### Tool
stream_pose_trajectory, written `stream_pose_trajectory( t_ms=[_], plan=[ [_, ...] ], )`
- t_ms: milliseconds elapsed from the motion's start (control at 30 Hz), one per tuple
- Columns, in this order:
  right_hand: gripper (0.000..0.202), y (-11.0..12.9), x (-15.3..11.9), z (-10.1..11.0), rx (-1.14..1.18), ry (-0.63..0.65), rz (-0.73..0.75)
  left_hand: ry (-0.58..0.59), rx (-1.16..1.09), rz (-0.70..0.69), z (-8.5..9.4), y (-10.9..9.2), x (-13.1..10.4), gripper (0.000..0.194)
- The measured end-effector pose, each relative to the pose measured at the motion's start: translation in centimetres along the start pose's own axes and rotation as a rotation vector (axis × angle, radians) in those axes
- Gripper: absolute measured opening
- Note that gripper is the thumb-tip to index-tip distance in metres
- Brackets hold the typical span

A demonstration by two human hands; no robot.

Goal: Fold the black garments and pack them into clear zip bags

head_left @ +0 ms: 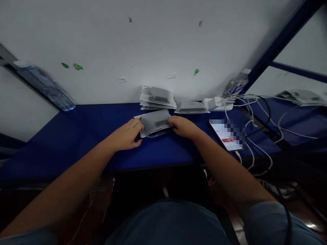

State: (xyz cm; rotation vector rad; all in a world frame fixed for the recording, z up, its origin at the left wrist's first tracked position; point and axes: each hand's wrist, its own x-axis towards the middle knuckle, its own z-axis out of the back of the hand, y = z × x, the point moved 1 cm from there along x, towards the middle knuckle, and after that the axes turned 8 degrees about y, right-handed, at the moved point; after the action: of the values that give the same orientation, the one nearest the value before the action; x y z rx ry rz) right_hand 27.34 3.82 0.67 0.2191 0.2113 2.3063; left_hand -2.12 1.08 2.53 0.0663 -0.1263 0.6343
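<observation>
A small stack of flat grey plastic packets lies on the blue desk between my hands. My left hand is at the stack's left end, its fingers curled over the edge and its thumb apart, low down. At the right end, my right hand pinches the packets' edge with fingers closed. Just behind them another pile of similar packets leans by the white wall. Flat beside that pile, to the right, lies one more packet or small pile.
A phone with a lit screen lies at the right, plugged into a white cable. Behind it are a power strip, tangled cables and a clear bottle. Another bottle stands at the far left.
</observation>
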Motion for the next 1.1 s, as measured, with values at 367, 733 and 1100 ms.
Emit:
stream_pose_trajectory(
  t_ms=[367,733,1100],
  plan=[
    [0.016,-0.4,0.2,-0.2,0.002,0.014,-0.050,-0.098,0.051,-0.112,-0.9,-0.3,0.9,0.006],
    [0.033,2.6,0.7,0.3,-0.016,-0.195,0.163,-0.209,0.010,-0.102,-1.2,-1.4,1.0,0.016],
    [0.015,4.0,2.2,-1.2,-0.057,-0.221,0.096,-0.321,-0.001,-0.129,-1.5,-2.9,1.5,0.019]
  ],
)
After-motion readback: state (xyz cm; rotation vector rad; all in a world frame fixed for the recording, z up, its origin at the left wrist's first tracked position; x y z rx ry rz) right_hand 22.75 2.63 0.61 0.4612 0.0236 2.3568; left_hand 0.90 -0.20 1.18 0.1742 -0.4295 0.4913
